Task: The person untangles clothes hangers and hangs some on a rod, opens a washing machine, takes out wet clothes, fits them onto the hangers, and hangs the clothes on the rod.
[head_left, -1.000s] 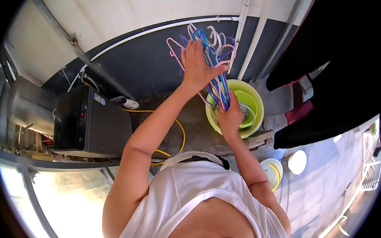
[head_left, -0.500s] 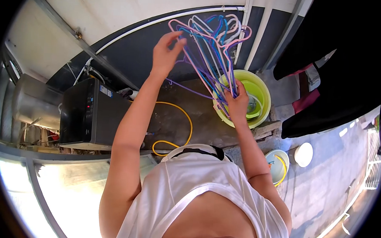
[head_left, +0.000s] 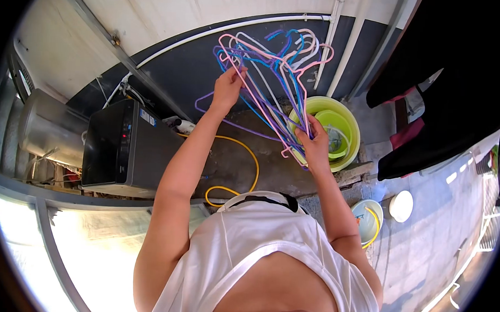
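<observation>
A bundle of hangers (head_left: 281, 62) in pink, purple, blue and white fans out in front of me, hooks toward the wall. My right hand (head_left: 315, 146) is closed around the near ends of the bundle. At the left ends my left hand (head_left: 229, 90) pinches the hangers, its fingertips partly hidden among them. One purple hanger (head_left: 250, 131) sticks out lower to the left than the others. Behind my right hand stands a yellow-green basin (head_left: 352, 124) with a smaller green basin (head_left: 325, 116) inside it.
A black washing machine (head_left: 108, 144) stands at the left, with a yellow hose (head_left: 256, 162) on the floor beside it. Dark clothes (head_left: 447, 109) hang at the right. Below them are a light-blue bucket (head_left: 363, 217) and a white round object (head_left: 400, 206).
My left hand was open beside the hangers and has now closed on their left ends. The bundle has spread a little, and the view has shifted slightly.
</observation>
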The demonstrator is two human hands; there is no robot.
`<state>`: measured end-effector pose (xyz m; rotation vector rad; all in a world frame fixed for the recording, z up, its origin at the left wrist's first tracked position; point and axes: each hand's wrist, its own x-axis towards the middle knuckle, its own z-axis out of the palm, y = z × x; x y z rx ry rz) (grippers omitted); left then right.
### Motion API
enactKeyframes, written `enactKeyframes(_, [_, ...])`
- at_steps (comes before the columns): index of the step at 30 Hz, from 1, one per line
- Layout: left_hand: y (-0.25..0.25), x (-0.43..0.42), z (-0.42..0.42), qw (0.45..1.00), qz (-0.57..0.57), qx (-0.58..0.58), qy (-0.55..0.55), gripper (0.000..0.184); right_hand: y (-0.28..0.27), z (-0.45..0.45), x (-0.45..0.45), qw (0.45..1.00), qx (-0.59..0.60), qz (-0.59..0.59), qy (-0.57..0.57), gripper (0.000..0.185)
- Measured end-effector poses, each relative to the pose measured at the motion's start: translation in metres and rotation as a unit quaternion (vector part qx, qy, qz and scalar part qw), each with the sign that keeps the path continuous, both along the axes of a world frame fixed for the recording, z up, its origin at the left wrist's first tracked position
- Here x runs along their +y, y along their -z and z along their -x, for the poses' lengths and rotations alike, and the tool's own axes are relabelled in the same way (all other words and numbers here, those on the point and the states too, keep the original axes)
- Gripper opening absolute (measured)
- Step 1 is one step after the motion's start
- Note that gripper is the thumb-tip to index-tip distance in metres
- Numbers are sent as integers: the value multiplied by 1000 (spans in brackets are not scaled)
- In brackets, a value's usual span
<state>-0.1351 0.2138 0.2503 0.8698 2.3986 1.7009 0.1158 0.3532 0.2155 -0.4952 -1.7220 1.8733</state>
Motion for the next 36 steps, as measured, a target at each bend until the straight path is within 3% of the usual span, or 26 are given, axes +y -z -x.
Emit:
enactKeyframes(2, [-6,-8,-4,992,64,90,-57,24,-4,-7,-5,1000,4,30,-7,53])
enactKeyframes(4, [-11,-13,-7,964,107,213,-120,25,2,-10,-6,999,23,-33,11,53])
enactKeyframes(10, [-37,-19,-15,924,154,321,-137,23,5,-28,-19,999,-24,-13,29,54])
enactKeyframes(14, [-27,-41,22,843,201,468,-173,21,2,-52,-10,997,-28,60,36,52])
enactKeyframes(17, [-23,-62,44,823,244,485,-170,19,-9,-64,-7,996,-28,43,70,51])
enactKeyframes(20, [-42,-58,29,918,129,337,-166,19,3,-62,3,990,3,-90,112,49])
enactKeyframes(22, [-65,-42,5,973,82,194,-97,22,-7,-65,0,977,-32,-165,130,51])
enactKeyframes(26, [-66,0,-21,989,-31,-29,139,30,-1,-50,-9,973,-21,-182,140,54])
enactKeyframes(29, [-63,36,-52,975,-118,-59,180,40,-9,-44,-20,966,-27,-214,139,55])
enactKeyframes(33, [-64,57,-66,982,-33,-20,184,56,-16,-40,-33,949,-36,-265,166,53])
enactKeyframes(34, [-66,60,-66,980,-15,-11,197,58,-38,-46,-41,958,-89,-232,143,55])
enactKeyframes(36, [-70,66,-67,974,24,-22,223,60,-17,-41,-37,931,-77,-314,170,57])
